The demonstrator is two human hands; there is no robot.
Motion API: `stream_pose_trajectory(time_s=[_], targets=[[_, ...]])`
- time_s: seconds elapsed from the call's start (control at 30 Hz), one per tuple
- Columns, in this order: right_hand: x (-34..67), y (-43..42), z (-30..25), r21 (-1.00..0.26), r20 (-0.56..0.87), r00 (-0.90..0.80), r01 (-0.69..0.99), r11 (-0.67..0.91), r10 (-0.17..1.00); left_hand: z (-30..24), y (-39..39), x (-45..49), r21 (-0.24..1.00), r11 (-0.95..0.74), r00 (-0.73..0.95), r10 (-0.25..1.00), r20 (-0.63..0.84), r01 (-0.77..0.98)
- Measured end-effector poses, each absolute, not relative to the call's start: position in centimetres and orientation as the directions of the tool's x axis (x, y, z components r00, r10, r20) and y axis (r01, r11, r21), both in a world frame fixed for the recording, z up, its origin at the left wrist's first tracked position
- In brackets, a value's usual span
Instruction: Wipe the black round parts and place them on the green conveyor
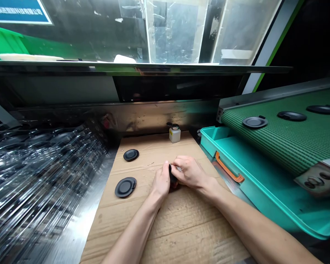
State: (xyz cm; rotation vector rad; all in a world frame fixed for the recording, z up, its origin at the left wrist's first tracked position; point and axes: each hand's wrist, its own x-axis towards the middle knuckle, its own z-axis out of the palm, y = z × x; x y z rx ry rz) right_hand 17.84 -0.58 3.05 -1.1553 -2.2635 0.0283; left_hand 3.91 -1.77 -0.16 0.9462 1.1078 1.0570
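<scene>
Over the middle of a cardboard sheet (187,223), my left hand (162,179) grips a black round disc (171,175) tilted on edge, thumb on top. My right hand (188,170) is closed against the disc's right side, fingertips pinched near its upper edge. Whether a small tool or cloth sits in that pinch is hidden. Two similar black discs lie flat on the cardboard to the left: a nearer disc (125,187) and a farther disc (131,155), each with a small tab on its rim.
A small white bottle (175,134) with a dark cap stands at the cardboard's far end. At right, a teal tray (253,190) with an orange handle (228,168) sits below a green conveyor belt (286,139) carrying several black discs. Clear plastic trays (41,183) are stacked at left.
</scene>
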Motion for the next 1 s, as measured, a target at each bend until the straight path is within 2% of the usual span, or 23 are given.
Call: stream_pose_trajectory(time_s=[0.13, 0.27, 0.37, 0.43, 0.5, 0.6, 0.73, 1.0], targets=[[18.0, -0.6, 2.9, -0.293, 0.482, -0.451, 0.725, 0.623, 0.751, 0.0, -2.0, 3.9, 0.991, 0.137, 0.102, 0.986, -0.134, -0.015], [18.0, -0.6, 2.8, -0.303, 0.493, -0.435, 0.726, 0.617, 0.754, 0.0, -1.9, 3.9, 0.994, 0.113, 0.111, 0.987, -0.112, -0.002], [17.7, -0.6, 2.7, -0.345, 0.460, -0.405, 0.738, 0.580, 0.790, 0.0, -1.8, 4.1, 0.982, 0.182, 0.111, 0.978, -0.175, -0.056], [17.5, -0.6, 2.8, -0.417, 0.443, -0.373, 0.719, 0.556, 0.815, 0.4, -1.7, 4.2, 0.951, 0.269, 0.078, 0.963, -0.260, -0.155], [17.4, -0.6, 2.8, -0.499, 0.447, -0.307, 0.694, 0.519, 0.840, 1.0, -1.7, 3.9, 0.882, 0.370, 0.080, 0.928, -0.363, -0.291], [17.5, -0.4, 2.8, -0.604, 0.445, -0.200, 0.652, 0.458, 0.873, 1.9, -1.6, 3.1, 0.757, 0.493, 0.182, 0.868, -0.462, -0.429], [18.0, 0.0, 2.5, -0.699, 0.355, -0.166, 0.607, 0.379, 0.920, 2.1, -1.3, 2.1, 0.685, 0.561, 0.249, 0.825, -0.507, -0.464], [17.8, -0.1, 2.7, -0.720, 0.318, -0.186, 0.592, 0.364, 0.930, 1.7, -1.3, 2.0, 0.696, 0.560, 0.295, 0.828, -0.477, -0.449]])
